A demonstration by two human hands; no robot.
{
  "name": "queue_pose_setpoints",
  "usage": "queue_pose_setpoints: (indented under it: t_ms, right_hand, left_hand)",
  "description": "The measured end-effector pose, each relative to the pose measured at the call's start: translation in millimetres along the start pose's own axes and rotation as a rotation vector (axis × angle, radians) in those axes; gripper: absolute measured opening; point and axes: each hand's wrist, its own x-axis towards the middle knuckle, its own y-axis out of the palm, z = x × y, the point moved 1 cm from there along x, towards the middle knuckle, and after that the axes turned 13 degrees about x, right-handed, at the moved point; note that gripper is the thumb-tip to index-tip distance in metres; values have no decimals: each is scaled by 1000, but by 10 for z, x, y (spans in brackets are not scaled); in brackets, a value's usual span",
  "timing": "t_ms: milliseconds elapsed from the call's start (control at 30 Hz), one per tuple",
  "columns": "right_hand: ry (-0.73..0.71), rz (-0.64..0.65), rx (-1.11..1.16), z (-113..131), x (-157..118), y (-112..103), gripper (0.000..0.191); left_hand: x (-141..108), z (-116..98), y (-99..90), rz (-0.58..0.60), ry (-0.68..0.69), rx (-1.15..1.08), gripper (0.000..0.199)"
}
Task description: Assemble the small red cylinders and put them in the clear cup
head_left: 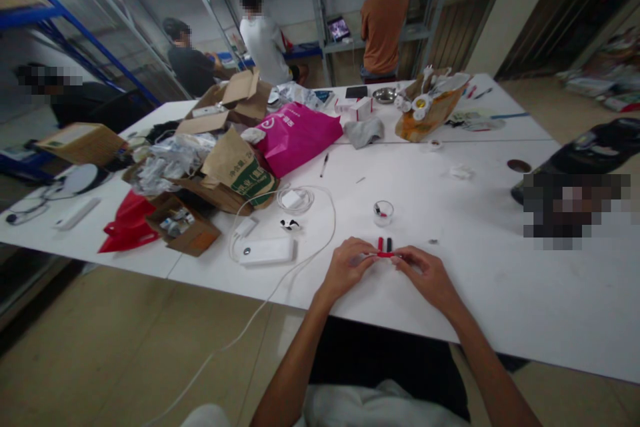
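Observation:
My left hand (351,265) and my right hand (421,271) meet low over the front part of the white table, fingers pinched. Between their fingertips lies a small slim red piece (385,255), gripped at both ends; its exact kind is too small to tell. Just beyond it are a short red cylinder-like piece (381,244) and a matching black piece (389,245), side by side. Further on stands a clear round cup (383,213) with small red and dark parts inside. A tiny metallic bit (433,241) lies to the right.
A white power bank (267,251) with a looping white cable (313,251) lies at left. Boxes, a brown paper bag (237,170) and a pink bag (300,137) crowd the left side. A dark bottle (585,150) lies at right. Several people sit or stand behind the table.

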Motion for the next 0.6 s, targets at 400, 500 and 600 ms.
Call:
queue_pose_setpoints:
  t_ms: [400, 500, 600]
  right_hand:
    - [3, -4, 16, -20, -12, 5, 27]
    - [19, -9, 9, -32, -14, 2, 27]
    - [26, -19, 12, -32, -13, 2, 28]
  left_hand:
    - [-5, 5, 9, -9, -21, -11, 12]
    - [-4, 7, 12, -7, -12, -16, 11]
    - [-3, 9, 11, -19, 4, -16, 11]
